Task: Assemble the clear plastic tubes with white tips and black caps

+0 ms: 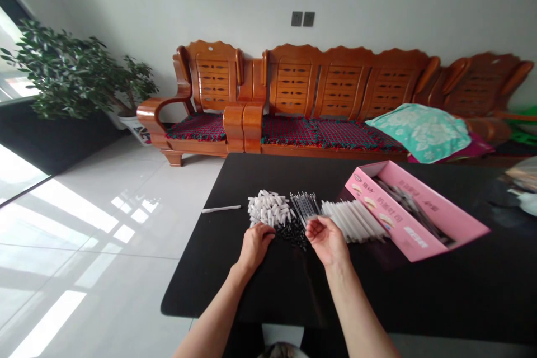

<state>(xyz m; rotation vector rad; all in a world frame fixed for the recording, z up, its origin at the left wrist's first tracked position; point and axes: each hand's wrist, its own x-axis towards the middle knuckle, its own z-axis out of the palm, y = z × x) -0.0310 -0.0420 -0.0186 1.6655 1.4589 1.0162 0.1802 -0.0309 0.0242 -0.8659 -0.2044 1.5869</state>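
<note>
My left hand (pixel 255 243) rests at the front edge of a heap of white pen caps (pixel 268 207), its fingers bent together. Whatever may be between those fingertips is too small to make out. Beside it lies a pile of small black pen parts (pixel 293 235). My right hand (pixel 329 239) is turned palm up with curled fingers, and a pale, blurred bit shows at the fingertips. Just behind that hand are pen refills (pixel 305 204) with silvery tips. A row of whitish pen barrels (pixel 352 219) lies to its right. One white pen (pixel 221 208) lies alone at the left.
A long pink box (pixel 398 224) holding dark, thin items stands on the black table (pixel 260 296), right of the barrels. Behind are a wooden sofa (pixel 293 81) and a turquoise cloth (pixel 423 130). A potted plant (pixel 84 72) stands at left. A plastic bag (pixel 524 184) sits far right.
</note>
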